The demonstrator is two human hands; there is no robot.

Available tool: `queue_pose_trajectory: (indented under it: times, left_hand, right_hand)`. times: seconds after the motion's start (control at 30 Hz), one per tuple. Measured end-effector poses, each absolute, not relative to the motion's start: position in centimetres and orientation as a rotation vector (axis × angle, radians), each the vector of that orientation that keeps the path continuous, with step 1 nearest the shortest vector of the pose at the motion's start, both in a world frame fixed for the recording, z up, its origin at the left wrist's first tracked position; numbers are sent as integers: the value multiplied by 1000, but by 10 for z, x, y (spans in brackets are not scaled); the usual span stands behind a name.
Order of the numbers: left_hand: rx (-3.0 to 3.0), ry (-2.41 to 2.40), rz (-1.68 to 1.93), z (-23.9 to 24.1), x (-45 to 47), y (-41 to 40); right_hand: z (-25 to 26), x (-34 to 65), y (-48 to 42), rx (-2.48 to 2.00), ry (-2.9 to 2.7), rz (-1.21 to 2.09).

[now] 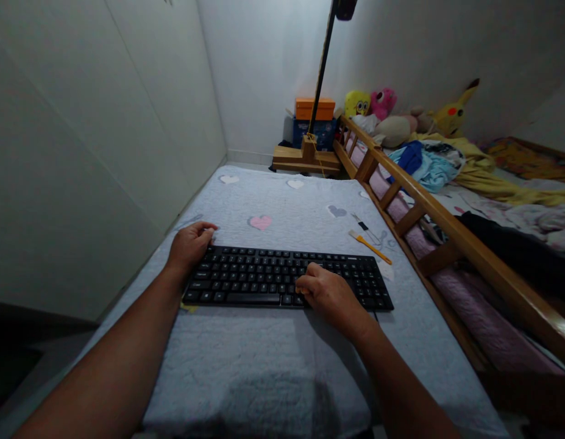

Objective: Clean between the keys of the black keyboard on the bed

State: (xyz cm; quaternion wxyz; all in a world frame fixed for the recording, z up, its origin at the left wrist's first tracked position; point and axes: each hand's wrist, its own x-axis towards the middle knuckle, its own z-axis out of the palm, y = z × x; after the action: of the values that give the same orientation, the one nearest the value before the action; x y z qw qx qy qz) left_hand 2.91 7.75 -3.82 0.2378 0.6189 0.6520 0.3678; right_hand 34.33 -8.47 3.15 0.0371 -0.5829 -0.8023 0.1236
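Note:
A black keyboard [264,277] lies across a grey blanket with heart patches [282,207]. My left hand [189,245] curls round the keyboard's far left corner, fingers bent over its edge. My right hand [325,291] rests on the keys right of the middle, fingers curled and pressed together on them; I cannot make out anything small inside them.
An orange-handled tool [370,246] and a small black-and-white tool [364,225] lie right of the keyboard. A wooden bed rail [428,213] runs along the right, with clothes and plush toys [387,113] behind. A lamp stand [307,155] and boxes [315,119] sit at the far end. A wall is on the left.

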Motion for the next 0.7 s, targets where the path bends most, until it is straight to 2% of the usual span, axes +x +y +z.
queue_pose_trajectory:
  times: [0.7]
  left_hand:
    - [1687, 1794, 993, -35, 32, 76]
  right_hand:
    - [35, 392, -97, -1944, -2394, 405]
